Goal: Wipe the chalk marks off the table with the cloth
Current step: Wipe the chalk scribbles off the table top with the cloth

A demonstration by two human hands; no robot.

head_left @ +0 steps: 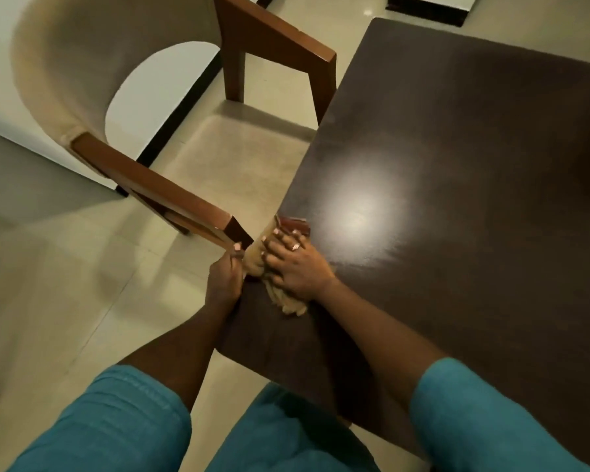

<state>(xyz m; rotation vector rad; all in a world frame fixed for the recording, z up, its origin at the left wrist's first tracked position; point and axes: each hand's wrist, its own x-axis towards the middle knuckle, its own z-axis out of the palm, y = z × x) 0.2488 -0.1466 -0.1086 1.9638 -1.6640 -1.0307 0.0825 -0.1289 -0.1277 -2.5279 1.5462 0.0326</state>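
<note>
The dark brown table (457,165) fills the right of the view, with a lamp's glare near its left side. A tan cloth (288,301) lies bunched at the table's left edge and hangs over it. My right hand (297,264) presses flat on the cloth, fingers spread, a ring on one finger. My left hand (225,270) grips the part of the cloth that hangs beside the table's edge. A reddish-brown patch shows under my right fingertips. I cannot make out chalk marks on the table.
A beige upholstered chair (116,63) with wooden arms stands left of the table, one arm's end (229,226) close to my left hand. Pale floor tiles (65,284) lie below. My teal sleeves and clothing fill the bottom.
</note>
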